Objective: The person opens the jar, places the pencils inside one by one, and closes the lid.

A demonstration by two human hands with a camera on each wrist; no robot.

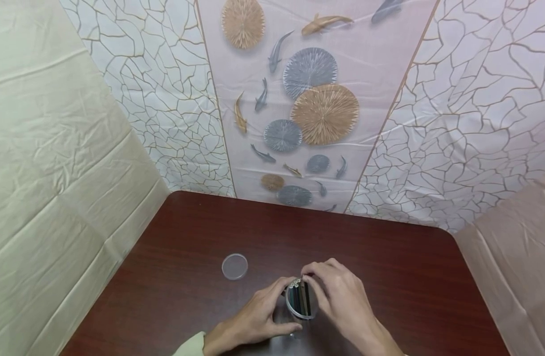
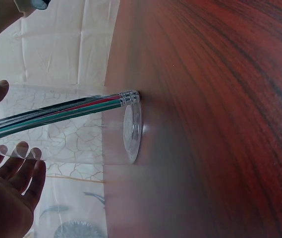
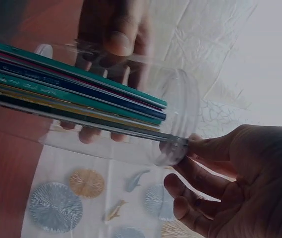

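Note:
A tall clear plastic jar stands upright on the table in front of me. Several pencils, dark green, navy, teal and gold among them, lean inside it, with silver ferrules at the bottom in the left wrist view. My left hand is curled round the jar's side, thumb towards me. At the rim, my right hand pinches the end of a dark pencil between thumb and fingers; this pencil sticks out farther than the others. The rest of its fingers curl outside the rim.
A round clear lid lies on the dark red-brown table, left of the jar and farther back. Patterned cloth hangs behind the table, and pale cloth walls stand at both sides.

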